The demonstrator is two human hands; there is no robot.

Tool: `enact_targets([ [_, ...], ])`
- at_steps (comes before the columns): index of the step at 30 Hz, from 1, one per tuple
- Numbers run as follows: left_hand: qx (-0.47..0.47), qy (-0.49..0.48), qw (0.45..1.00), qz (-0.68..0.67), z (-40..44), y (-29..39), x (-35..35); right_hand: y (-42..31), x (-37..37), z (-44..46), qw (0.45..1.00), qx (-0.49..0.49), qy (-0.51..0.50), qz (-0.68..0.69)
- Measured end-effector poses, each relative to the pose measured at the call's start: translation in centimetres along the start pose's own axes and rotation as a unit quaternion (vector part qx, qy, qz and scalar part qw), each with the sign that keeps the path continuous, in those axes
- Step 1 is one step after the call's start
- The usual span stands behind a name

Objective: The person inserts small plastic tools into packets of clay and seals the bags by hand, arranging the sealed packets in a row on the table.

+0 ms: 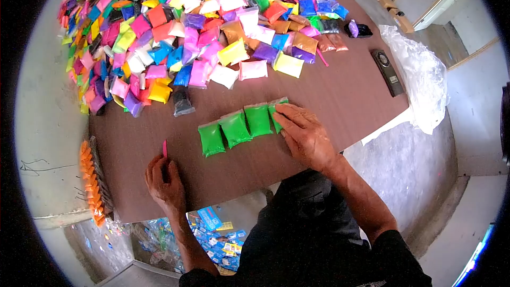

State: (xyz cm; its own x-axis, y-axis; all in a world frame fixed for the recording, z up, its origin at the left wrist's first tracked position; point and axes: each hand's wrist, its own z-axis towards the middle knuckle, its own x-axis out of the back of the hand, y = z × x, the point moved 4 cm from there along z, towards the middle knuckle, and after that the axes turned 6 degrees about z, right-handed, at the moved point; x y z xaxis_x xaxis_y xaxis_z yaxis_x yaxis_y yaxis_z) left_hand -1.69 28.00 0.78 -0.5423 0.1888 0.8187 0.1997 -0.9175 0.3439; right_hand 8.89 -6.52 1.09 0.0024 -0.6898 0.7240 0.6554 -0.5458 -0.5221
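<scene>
Several small clear packets filled with green material stand out in a slightly slanted row on the brown table, among them a green packet [258, 120]. At the right end, my right hand [311, 141] has its fingers and thumb on the last green packet [277, 107], partly covering it. My left hand [167, 186] rests near the table's front edge, left of the row. Its fingers are curled around a thin pink stick [164, 149], whose upper end shows above them; the rest is hidden.
A big heap of multicoloured packets [212, 37] covers the table's far side. Toward the right lie a dark device with a dial [388, 73], a black tray [361, 31] and clear plastic sheeting [419, 74]. Orange pieces [91, 183] line the left edge. Blue printed cards [218, 239] lie below the table.
</scene>
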Motion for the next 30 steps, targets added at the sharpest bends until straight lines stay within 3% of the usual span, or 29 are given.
enact_targets([
  [30,0.007,0.002,1.000,0.012,0.24,0.36,0.26,0.19,0.32,0.68,0.998,-0.022,0.017,0.056],
])
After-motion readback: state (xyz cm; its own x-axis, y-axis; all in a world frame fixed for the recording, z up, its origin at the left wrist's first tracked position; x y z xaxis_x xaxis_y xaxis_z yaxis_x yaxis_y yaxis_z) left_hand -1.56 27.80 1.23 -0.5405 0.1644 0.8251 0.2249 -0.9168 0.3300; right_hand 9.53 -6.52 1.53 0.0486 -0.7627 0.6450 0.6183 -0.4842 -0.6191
